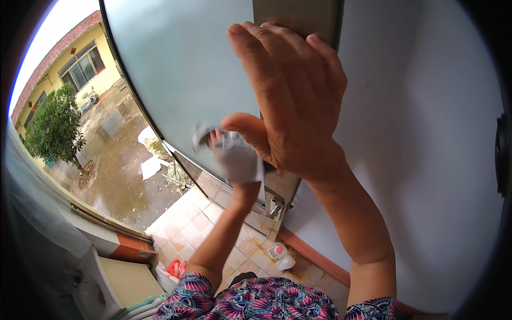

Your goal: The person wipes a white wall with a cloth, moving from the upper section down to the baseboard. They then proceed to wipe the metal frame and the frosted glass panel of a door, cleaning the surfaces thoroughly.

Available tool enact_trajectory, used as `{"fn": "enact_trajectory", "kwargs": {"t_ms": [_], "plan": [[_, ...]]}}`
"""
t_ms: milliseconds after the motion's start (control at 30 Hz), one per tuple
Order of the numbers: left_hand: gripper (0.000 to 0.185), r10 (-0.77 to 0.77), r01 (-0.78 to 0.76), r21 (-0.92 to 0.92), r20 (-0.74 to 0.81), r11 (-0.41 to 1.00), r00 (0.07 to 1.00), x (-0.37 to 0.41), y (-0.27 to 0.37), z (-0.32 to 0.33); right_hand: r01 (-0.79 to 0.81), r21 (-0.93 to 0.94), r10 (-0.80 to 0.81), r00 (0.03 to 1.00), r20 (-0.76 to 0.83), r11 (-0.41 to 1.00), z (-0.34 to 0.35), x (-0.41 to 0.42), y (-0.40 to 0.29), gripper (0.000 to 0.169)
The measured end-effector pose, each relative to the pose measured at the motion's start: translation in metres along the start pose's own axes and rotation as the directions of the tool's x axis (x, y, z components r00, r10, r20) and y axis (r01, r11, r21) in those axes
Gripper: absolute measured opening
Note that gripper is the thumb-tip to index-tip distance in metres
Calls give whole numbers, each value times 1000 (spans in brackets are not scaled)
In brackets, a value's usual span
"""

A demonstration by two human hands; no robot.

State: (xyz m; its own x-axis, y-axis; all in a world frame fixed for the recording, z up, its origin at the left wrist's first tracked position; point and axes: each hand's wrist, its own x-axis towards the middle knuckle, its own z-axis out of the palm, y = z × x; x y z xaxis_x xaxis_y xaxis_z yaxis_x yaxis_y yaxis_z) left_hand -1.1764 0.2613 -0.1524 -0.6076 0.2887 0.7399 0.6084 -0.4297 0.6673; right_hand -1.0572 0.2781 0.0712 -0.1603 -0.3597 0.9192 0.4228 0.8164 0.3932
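Observation:
A blurred grey cloth (239, 162) covers most of my left hand (216, 141), which grips it against the frosted glass pane of a door (180, 60). A few fingers show past the cloth's folds. Higher up and closer to the camera, my right hand (296, 100) is held flat in front of the brown door frame (298, 14), holding nothing. Its thumb stands out to the side; whether its palm touches the frame cannot be told. Below both hands is a metal door handle (274, 209), on the lower part of the frame.
White wall (400, 140) fills the right side. Plastic bottles (281, 256) stand on the tiled floor (188, 224) by the baseboard. A bag with red plastic (176, 269) is beside a pale cabinet (128, 276) at lower left. Outside are a small tree (56, 124) and wet ground.

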Motion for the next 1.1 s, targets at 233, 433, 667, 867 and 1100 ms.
{"fn": "enact_trajectory", "kwargs": {"t_ms": [233,433,667,867,1100], "plan": [[66,617,-611,206,41,764,786,129,87,15,6,56,-4,999,-39,998,-3,1,5,78],[71,303,-336,244,165,910,939,19,36,-8,-56,210,71,995,-66,976,1,7,-8,89],[47,379,-415,180,203,892,903,62,27,9,-68,228,62,998,33,971,-9,-2,4,98],[72,776,-783,277,162,557,609,210,166,23,20,363,92,953,-290,932,4,1,11,91],[71,561,-568,136,89,812,823,120,106,27,0,404,147,932,-332,915,1,-14,14,88]]}}
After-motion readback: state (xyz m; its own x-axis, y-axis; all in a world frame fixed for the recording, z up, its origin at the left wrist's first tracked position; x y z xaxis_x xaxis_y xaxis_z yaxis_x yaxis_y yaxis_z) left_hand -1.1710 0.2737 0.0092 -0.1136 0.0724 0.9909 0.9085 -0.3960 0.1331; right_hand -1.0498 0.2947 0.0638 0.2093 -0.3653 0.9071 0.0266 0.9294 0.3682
